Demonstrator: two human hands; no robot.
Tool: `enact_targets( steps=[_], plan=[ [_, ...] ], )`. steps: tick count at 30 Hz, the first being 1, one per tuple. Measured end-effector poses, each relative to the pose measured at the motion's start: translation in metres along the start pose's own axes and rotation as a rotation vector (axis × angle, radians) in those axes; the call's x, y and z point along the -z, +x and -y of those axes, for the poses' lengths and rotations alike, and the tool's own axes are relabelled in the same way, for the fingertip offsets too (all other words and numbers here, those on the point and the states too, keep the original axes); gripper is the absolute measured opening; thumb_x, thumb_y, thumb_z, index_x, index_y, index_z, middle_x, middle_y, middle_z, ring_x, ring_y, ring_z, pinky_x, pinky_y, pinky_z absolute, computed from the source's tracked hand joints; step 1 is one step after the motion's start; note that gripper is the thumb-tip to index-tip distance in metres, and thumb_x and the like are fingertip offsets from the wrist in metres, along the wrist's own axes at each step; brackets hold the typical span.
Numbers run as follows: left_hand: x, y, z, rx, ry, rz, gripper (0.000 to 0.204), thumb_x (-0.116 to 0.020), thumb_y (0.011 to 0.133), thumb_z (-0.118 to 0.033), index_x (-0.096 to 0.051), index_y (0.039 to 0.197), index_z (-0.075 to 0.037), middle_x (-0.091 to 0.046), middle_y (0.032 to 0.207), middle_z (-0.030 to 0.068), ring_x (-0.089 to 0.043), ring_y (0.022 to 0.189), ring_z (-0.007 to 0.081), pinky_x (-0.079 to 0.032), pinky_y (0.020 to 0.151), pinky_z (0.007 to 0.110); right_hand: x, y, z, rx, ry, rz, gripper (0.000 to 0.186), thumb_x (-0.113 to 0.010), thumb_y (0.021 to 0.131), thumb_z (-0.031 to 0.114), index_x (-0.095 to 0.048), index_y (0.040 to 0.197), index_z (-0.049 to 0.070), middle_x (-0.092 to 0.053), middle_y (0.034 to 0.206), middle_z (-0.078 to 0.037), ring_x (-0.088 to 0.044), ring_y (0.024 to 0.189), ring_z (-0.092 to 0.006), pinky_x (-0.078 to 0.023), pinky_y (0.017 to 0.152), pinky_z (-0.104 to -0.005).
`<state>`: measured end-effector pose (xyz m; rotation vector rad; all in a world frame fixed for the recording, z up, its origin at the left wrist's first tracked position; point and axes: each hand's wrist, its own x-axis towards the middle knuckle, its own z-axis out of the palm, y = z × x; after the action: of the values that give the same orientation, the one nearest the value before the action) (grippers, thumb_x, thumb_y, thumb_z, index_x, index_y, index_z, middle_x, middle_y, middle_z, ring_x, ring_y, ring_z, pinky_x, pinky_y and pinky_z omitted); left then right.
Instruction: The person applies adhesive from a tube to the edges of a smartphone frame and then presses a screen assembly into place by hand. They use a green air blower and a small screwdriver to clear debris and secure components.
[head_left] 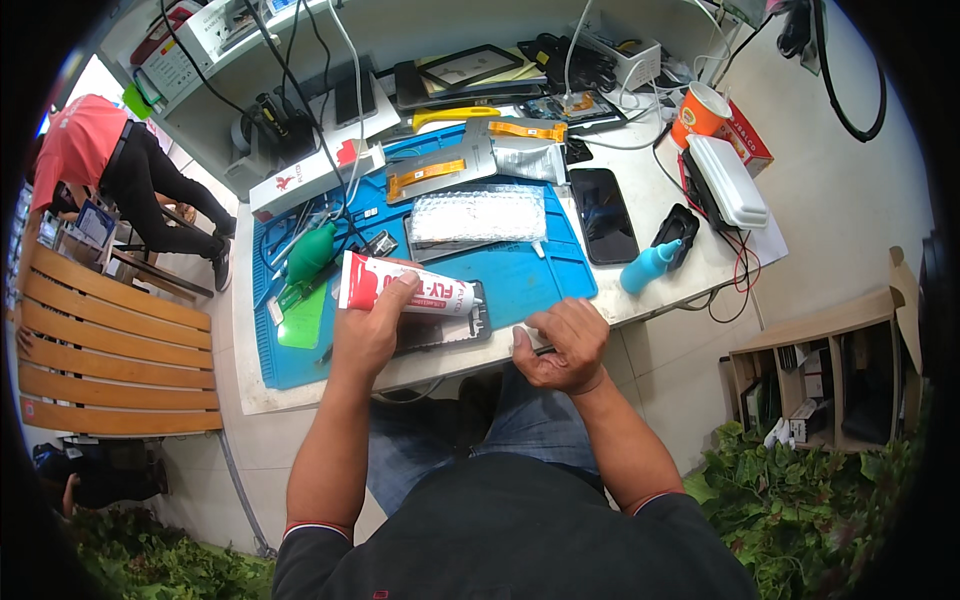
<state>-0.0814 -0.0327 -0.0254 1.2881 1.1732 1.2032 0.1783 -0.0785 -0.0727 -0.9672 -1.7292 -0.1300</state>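
Observation:
My left hand (372,325) is closed round a red-and-white squeeze tube (410,287), tilted over the near part of the blue mat. Under the tube lies a phone-sized part (470,322), partly hidden by the tube and my fingers. At the table's front edge my right hand (568,345) rests with its fingers curled in. Whether something thin is between those fingers cannot be made out. Beyond the tube, a bubble-wrapped packet (478,216) lies on top of a flat dark-edged panel. Left of my left hand are a green air blower bulb (311,254) and a light green card (302,318).
A black phone (603,215) and a light blue bottle (650,266) stand toward the right edge. Farther back are screen parts with orange flex cables (426,177), a yellow cutter (455,115) and an orange cup (701,113). Cables hang across the left. Another person (130,160) stands beyond the wooden bench (115,345).

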Motion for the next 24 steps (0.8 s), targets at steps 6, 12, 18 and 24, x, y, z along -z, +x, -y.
enact_targets(
  steps=[6,12,18,24],
  plan=[
    [0.0006,0.0002,-0.0018,0.013,-0.014,0.017,0.023,-0.071,0.103,-0.015,-0.076,0.115,0.003,-0.079,0.100,0.0103,-0.074,0.093,0.0162,-0.057,0.085,0.031,0.0035,-0.0031,0.0005,-0.023,-0.035,0.054,0.016,-0.081,0.073,0.011,-0.069,0.082,0.007,-0.059,0.069,-0.006,-0.056,0.058,-0.0253,-0.040,0.056,-0.0378],
    [0.0028,0.0004,-0.0027,-0.002,0.017,0.045,0.023,-0.071,0.103,-0.016,-0.076,0.115,0.003,-0.079,0.101,0.0095,-0.073,0.093,0.0157,-0.057,0.085,0.030,-0.0001,-0.0011,0.0001,-0.004,-0.009,0.000,0.015,-0.080,0.073,0.010,-0.068,0.081,0.008,-0.050,0.061,-0.003,-0.050,0.052,-0.0242,-0.036,0.053,-0.0380],
    [0.0040,0.0004,-0.0010,0.008,0.012,0.050,0.023,-0.070,0.103,-0.015,-0.076,0.115,0.003,-0.079,0.101,0.0093,-0.073,0.093,0.0154,-0.057,0.085,0.030,-0.0006,-0.0017,-0.0007,-0.007,-0.008,0.001,0.015,-0.080,0.073,0.010,-0.069,0.082,0.008,-0.051,0.061,-0.003,-0.050,0.052,-0.0239,-0.036,0.053,-0.0378],
    [0.0039,-0.0003,-0.0026,-0.006,0.012,0.067,0.022,-0.070,0.103,-0.016,-0.076,0.115,0.002,-0.078,0.101,0.0094,-0.073,0.093,0.0155,-0.057,0.085,0.030,0.0002,-0.0003,0.0006,-0.006,-0.008,0.000,0.014,-0.080,0.072,0.009,-0.069,0.081,0.008,-0.051,0.061,-0.003,-0.050,0.052,-0.0240,-0.036,0.053,-0.0379]
  ],
)
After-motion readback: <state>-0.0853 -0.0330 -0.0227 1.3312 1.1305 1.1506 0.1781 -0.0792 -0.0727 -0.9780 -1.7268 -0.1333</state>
